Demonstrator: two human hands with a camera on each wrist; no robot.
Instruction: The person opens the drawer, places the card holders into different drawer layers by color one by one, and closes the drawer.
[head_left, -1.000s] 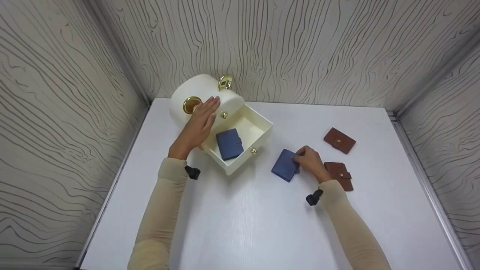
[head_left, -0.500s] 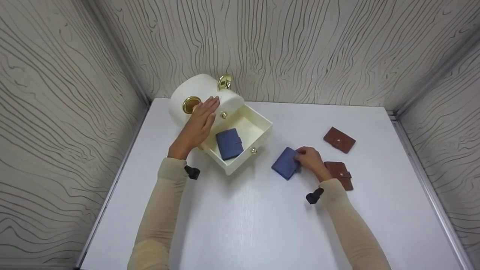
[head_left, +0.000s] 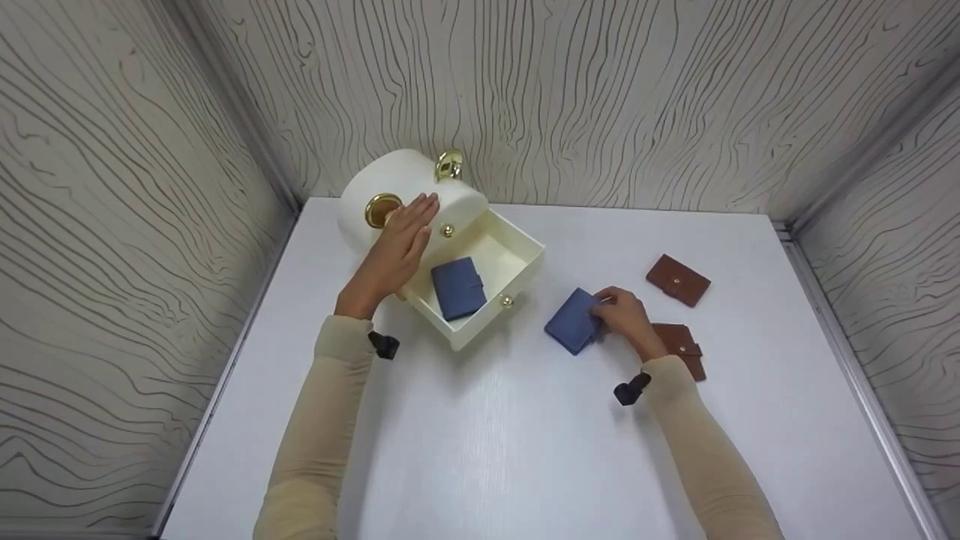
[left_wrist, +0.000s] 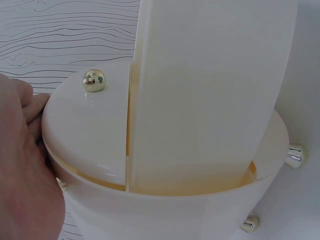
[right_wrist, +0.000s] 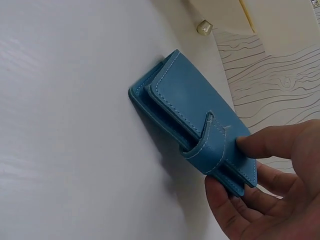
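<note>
My left hand (head_left: 391,255) rests with straight fingers on the rounded white box (head_left: 409,174) in the head view. In the left wrist view, its fingers touch the box's curved edge. The box's drawer (head_left: 529,274) is pulled out, and a blue wallet (head_left: 457,289) lies inside. My right hand (head_left: 624,315) pinches a second blue wallet (head_left: 571,322) by its strap side, right of the drawer. In the right wrist view this blue wallet (right_wrist: 187,100) is tilted above the white surface, its strap fastened. The thumb presses on one face, the fingers behind.
Two brown wallets lie on the white table (head_left: 480,465): one brown wallet (head_left: 679,280) farther back, another brown wallet (head_left: 686,349) partly hidden beside my right wrist. A gold knob (head_left: 507,301) sticks out from the drawer front. Patterned walls (head_left: 570,97) border the table.
My right hand and the blue wallet it holds have moved slightly away from me, toward the back of the table. The left hand, box and drawer look the same.
</note>
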